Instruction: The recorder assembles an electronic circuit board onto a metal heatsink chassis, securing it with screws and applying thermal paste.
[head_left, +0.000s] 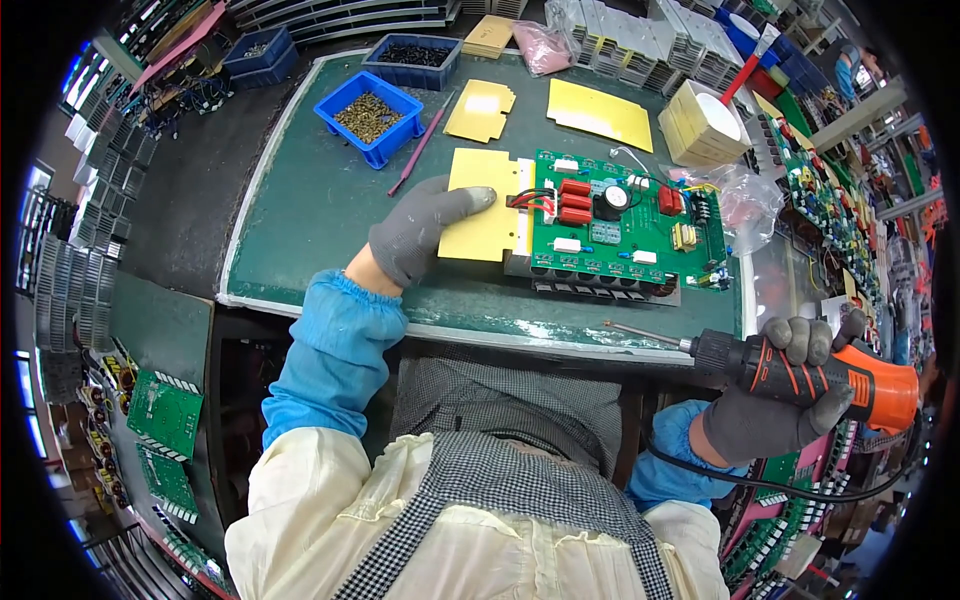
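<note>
My left hand (420, 232), in a grey glove, lies flat on a yellow insulating sheet (485, 205) that sits against the left side of a green circuit board (625, 225). The board carries red blocks, a black capacitor and white parts, and rests on a dark finned base. My right hand (785, 400), also gloved, grips an orange and black electric screwdriver (800, 370) at the table's near right edge. Its bit (640, 333) points left, a short way in front of the board.
A blue bin of brass screws (370, 115) and a darker bin of black parts (412, 55) stand at the back. A pink tool (420, 145) lies beside them. More yellow sheets (598, 112), a stack (705, 125), and green boards (165, 415) surround the green mat (320, 210).
</note>
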